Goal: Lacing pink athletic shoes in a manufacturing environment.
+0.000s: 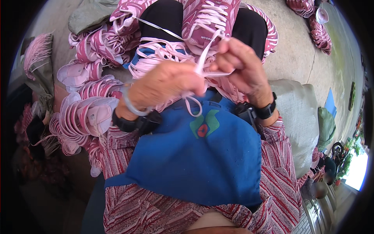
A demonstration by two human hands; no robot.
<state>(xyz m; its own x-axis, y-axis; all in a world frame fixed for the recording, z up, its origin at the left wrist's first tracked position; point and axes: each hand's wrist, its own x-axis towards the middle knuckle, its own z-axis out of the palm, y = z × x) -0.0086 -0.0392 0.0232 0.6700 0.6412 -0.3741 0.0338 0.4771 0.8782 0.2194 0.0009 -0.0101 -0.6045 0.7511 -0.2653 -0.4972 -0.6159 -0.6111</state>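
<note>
In front of me, between my knees, rests a pink sneaker upper (199, 32) with pale laces threaded across its tongue. A light pink shoelace (204, 58) runs from its top opening down to my hands. My left hand (165, 82) is closed round the lace, slightly blurred, with a small loop hanging below the fingers. Higher and to the right, my right hand (243, 64) has curled fingers gripping another stretch of the same lace. A thick bunch of loose pink laces (150, 64) lies on my lap, partly hidden behind my left hand.
Stacked pink shoe uppers (83, 117) crowd my left side. A grey-green sack (87, 17) sits at the far left, and a large whitish sack (298, 121) stands at my right. More uppers (320, 35) lie on the concrete floor at the far right. A blue apron (194, 163) covers my front.
</note>
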